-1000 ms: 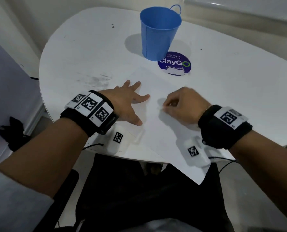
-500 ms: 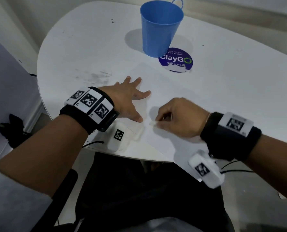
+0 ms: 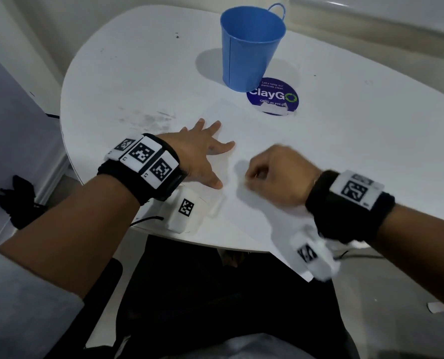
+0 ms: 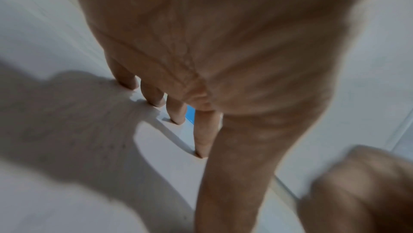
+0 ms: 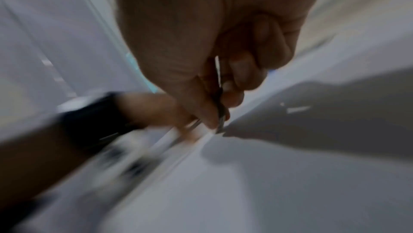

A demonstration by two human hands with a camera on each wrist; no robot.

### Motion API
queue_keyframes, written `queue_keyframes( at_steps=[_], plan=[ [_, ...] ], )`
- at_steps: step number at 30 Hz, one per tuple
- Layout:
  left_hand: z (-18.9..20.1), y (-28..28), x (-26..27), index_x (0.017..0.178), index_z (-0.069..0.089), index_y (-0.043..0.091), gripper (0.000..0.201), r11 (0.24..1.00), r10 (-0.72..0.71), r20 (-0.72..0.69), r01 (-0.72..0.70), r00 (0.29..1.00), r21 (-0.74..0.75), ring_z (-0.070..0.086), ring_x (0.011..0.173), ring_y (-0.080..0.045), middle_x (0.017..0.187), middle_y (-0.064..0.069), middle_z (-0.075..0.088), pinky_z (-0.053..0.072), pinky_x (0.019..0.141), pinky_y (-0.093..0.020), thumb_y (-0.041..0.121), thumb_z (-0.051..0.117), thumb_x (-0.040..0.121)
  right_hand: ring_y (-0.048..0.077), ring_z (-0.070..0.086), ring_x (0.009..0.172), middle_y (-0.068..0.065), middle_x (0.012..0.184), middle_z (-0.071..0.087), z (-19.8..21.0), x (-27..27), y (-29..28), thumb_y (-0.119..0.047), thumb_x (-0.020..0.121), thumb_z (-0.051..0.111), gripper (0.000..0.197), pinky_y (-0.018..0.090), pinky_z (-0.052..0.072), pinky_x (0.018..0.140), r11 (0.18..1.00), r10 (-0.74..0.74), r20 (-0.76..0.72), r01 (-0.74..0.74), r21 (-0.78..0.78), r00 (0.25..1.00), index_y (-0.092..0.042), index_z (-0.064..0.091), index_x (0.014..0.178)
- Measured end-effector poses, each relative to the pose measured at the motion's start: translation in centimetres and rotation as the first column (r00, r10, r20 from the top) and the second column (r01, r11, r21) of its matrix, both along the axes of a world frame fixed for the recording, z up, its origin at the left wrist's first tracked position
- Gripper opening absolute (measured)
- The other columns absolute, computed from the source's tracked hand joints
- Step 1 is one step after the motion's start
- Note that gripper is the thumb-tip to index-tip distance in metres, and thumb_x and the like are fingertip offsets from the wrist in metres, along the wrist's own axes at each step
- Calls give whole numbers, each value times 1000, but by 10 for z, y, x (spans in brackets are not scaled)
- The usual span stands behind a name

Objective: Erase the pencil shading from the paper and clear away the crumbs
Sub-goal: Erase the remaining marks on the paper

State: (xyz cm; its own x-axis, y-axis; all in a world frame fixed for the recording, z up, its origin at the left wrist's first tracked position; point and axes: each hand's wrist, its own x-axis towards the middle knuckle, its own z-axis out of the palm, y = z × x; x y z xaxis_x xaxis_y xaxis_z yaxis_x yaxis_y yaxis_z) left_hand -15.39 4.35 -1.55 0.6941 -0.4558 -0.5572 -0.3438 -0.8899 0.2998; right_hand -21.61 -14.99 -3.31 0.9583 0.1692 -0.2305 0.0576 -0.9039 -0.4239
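Note:
A white sheet of paper (image 3: 254, 141) lies on the white table (image 3: 137, 73), its near corner hanging over the front edge. My left hand (image 3: 215, 156) lies flat on the sheet's left part, fingers (image 4: 201, 139) spread and pressing down. Just to its right, my right hand (image 3: 252, 174) is curled and blurred. In the right wrist view it pinches a small thin eraser (image 5: 220, 111) between thumb and fingers, tip on the paper. A few pale flecks (image 5: 298, 109) lie on the sheet beside it. No pencil shading can be made out.
A blue bucket (image 3: 249, 47) stands at the back of the table, partly on a round purple ClayGo sticker (image 3: 272, 99). Grey smudges (image 3: 150, 117) mark the table left of the paper. The table's front edge is close under my wrists.
My right hand has slid a little toward me and toward the left thumb, and is now motion-blurred. The left hand has stayed flat on the paper.

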Motion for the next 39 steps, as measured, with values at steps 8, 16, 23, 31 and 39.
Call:
queue_keyframes(
  at_steps=[8,16,23,31,39],
  plan=[
    [-2,0,2,155,12,56,92,1000,15,4,-15,1000,-16,-19,153,-12,164,20,-20,0,123,-38,49,74,87,13,60,67,-10,67,65,-4,7,-3,-20,82,66,10,26,48,67,998,-64,51,63,26,997,-19,73,75],
    [-3,0,3,155,10,56,93,1000,3,4,-3,1000,7,-19,153,-14,164,18,-21,-1,123,-39,51,73,87,12,59,65,-5,66,65,0,10,-13,-30,93,62,23,32,51,69,998,-42,-35,44,37,998,-18,70,75],
    [-3,-1,4,154,10,57,93,1000,4,-3,-4,1000,11,-19,152,-14,164,19,-22,-1,123,-40,51,74,86,16,59,62,-3,63,63,-6,11,-15,-28,91,67,11,37,54,72,974,-162,17,157,160,987,-23,70,82],
    [-3,0,4,155,9,55,93,1000,-8,4,8,1000,7,-21,152,-13,165,17,-21,-4,122,-38,52,72,87,12,56,55,3,65,68,-11,6,-25,-36,91,68,18,29,49,63,947,-232,-38,235,219,972,-27,71,75],
    [-2,1,3,155,11,54,92,1000,2,11,-2,1000,-8,-19,152,-12,165,18,-20,-4,122,-37,50,73,87,16,61,66,-7,69,66,-13,3,-21,-27,92,66,13,32,53,69,951,-243,16,235,202,970,-31,72,81]
  ],
)
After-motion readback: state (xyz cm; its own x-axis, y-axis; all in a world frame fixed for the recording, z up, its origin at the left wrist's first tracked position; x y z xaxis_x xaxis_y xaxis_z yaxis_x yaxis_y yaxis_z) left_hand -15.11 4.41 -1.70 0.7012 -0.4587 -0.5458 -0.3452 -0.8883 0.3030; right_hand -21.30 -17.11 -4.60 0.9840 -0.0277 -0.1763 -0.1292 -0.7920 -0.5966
